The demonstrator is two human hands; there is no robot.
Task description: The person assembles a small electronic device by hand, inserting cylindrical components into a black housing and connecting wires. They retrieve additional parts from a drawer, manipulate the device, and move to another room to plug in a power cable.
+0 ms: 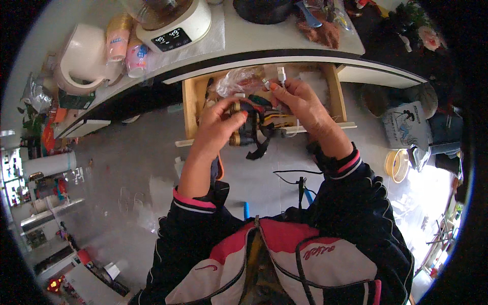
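My left hand point(219, 124) is closed around a black headlamp point(245, 133) with gold-coloured rims, whose dark strap hangs down at its right. Both are above the front of an open wooden drawer point(189, 109). My right hand point(301, 101) pinches a white USB cable point(281, 74) between thumb and fingers. One plug points up, and a second white end shows just left of the fingertips. Crumpled clear plastic bags point(239, 81) lie behind the hands in the drawer, along with yellow-handled tools point(278, 122) partly hidden by the headlamp and strap.
Above the drawer, the white counter point(244, 39) carries an appliance with a dark display point(173, 38), stacked paper cups point(118, 43) and a brown cloth point(323, 34). A printed bag point(405, 124) and a yellow-rimmed basket point(396, 165) stand at the right.
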